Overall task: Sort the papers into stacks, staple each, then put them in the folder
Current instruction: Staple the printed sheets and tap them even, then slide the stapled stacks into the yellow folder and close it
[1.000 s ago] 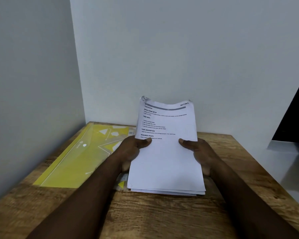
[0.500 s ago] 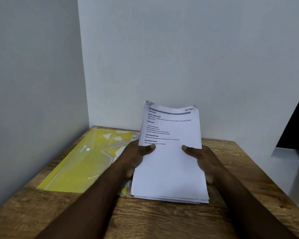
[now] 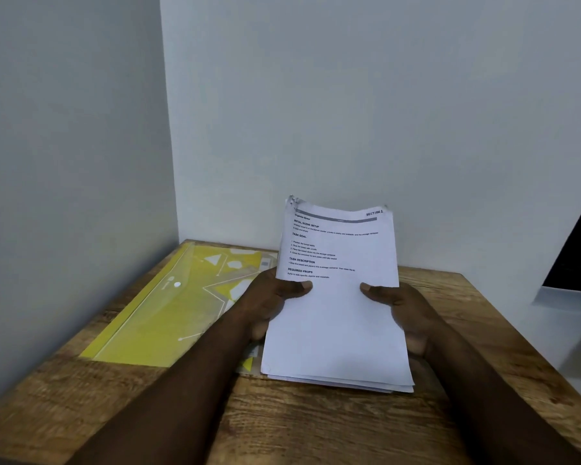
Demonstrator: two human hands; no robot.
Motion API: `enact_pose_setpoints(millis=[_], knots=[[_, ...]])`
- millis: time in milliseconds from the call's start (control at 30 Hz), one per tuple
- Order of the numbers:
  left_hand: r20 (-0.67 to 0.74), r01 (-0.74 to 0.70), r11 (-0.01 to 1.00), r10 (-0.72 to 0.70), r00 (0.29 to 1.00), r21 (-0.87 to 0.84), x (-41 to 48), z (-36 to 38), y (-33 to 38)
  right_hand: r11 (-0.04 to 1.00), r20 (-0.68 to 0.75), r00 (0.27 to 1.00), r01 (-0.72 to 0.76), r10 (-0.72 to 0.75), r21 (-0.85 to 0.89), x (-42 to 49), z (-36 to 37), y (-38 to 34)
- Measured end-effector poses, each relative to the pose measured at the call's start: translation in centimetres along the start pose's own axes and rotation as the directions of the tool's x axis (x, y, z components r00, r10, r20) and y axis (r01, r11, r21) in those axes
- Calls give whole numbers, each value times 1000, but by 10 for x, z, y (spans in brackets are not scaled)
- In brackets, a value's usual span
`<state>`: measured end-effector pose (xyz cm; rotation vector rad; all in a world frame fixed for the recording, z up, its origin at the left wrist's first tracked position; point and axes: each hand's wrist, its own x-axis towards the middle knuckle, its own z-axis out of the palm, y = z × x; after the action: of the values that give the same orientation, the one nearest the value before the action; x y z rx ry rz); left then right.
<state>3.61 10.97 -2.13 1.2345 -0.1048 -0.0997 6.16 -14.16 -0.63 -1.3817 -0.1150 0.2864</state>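
A stack of white printed papers is held up at a slant over the wooden table, top sheet headed "SECTION 1", with a crumpled top-left corner. My left hand grips its left edge, thumb on the front of the top sheet. My right hand grips the right edge in the same way. The lower sheets fan out slightly at the bottom. A translucent yellow folder with white shapes and a snap button lies flat on the table to the left, partly under my left hand. No stapler is visible.
The wooden table stands in a corner between a left wall and a back wall. Its right edge drops off to a pale floor, with a dark opening at the far right.
The view has shifted slightly, so the papers and hands sit a little lower and further right in the frame. My grip on the stack is unchanged.
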Motion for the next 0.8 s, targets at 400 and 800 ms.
enact_pose_setpoints(millis=[400,800], knots=[[6,36,998,-36,999,56,-1,-4,0,995,28,1000,9,-6,-101,6,-6,6],[-401,344,206,471,786,916,4,-37,4,956,-132,991,-3,-38,-295,8,-26,4]])
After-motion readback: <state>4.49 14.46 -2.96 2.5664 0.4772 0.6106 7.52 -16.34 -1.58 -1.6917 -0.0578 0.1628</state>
